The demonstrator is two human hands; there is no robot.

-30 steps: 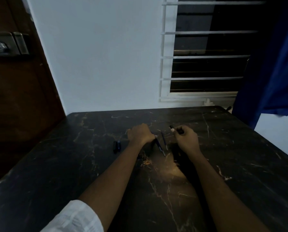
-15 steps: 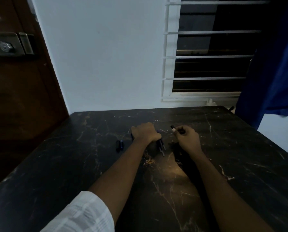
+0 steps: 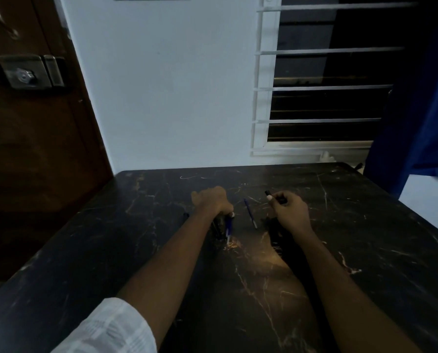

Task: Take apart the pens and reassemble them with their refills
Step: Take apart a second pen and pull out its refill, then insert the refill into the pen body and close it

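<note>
Dim light, center frame: my L hand [image 3: 211, 203] curls tight round blue pen parts [image 3: 228, 227], mostly hidden under my fingers. My R hand [image 3: 290, 212] pinches a dark pen barrel [image 3: 271, 195], partly hidden. A thin blue refill [image 3: 250, 214] lies btwn them on the table [image 3: 365, 225].

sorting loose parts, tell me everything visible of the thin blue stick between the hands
The thin blue stick is slim and straight, dark blue with a paler near end; it looks like plastic. It lies flat and slanted on the dark marbled table, between the left hand and right hand, touched by neither.
</note>
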